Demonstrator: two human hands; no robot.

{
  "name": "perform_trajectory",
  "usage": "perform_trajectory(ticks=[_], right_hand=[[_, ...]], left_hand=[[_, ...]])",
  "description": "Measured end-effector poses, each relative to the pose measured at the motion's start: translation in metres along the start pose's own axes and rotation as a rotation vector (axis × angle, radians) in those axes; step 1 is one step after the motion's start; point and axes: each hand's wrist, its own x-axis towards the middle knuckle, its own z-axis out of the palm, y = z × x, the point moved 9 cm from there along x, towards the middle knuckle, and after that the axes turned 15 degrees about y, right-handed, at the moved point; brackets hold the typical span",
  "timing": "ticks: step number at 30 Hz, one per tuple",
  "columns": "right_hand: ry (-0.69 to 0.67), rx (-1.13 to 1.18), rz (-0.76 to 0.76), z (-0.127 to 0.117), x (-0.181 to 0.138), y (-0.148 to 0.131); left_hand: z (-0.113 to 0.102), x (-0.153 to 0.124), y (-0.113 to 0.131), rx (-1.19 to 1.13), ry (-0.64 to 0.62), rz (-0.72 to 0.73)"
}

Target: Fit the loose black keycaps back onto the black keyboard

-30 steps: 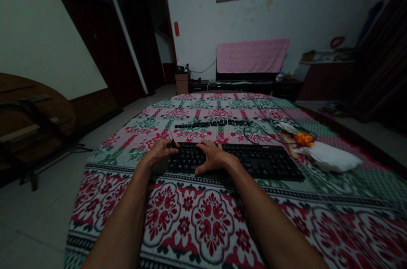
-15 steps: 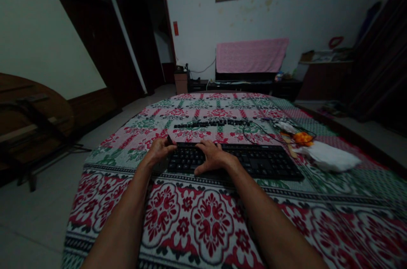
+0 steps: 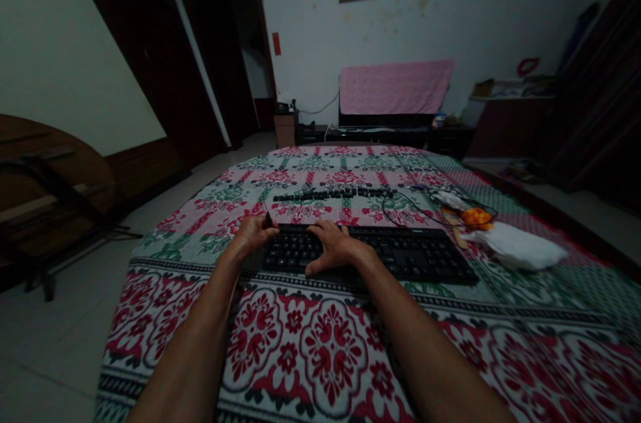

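Observation:
A black computer keyboard (image 3: 410, 253) lies on the patterned tablecloth in front of me. My right hand (image 3: 334, 246) spans its left half, thumb at the near edge and fingers at the far edge, gripping it. At the keyboard's far left corner is my left hand (image 3: 254, 234), its fingers closed around a small dark object (image 3: 269, 218). Only the tip of that object sticks up, so its kind cannot be made out. Behind the keyboard, several small black keycaps (image 3: 325, 195) are lined up in a long row.
To the right of the keyboard lie a crumpled white cloth or bag (image 3: 525, 246), an orange bundle (image 3: 477, 218) and a flat wooden piece (image 3: 455, 229). A thin black cable (image 3: 415, 206) loops behind the keyboard. The floral tablecloth (image 3: 330, 349) covers the table.
Very little differs. The dark object's tip in my left hand has shifted slightly to the right and tilts a bit differently; my right hand stays on the keyboard.

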Motion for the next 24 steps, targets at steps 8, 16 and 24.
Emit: perform_trajectory(ticks=[8,16,24], right_hand=[[0.01,-0.005,-0.005,0.001,0.002,0.001],[0.017,-0.007,-0.015,0.004,0.004,0.003],[0.016,-0.013,-0.015,0.002,0.004,0.003]], left_hand=[[0.005,-0.009,0.021,0.488,-0.084,0.299],[-0.002,-0.011,0.017,0.366,0.013,0.255],[-0.002,-0.005,-0.007,0.112,0.057,0.108]])
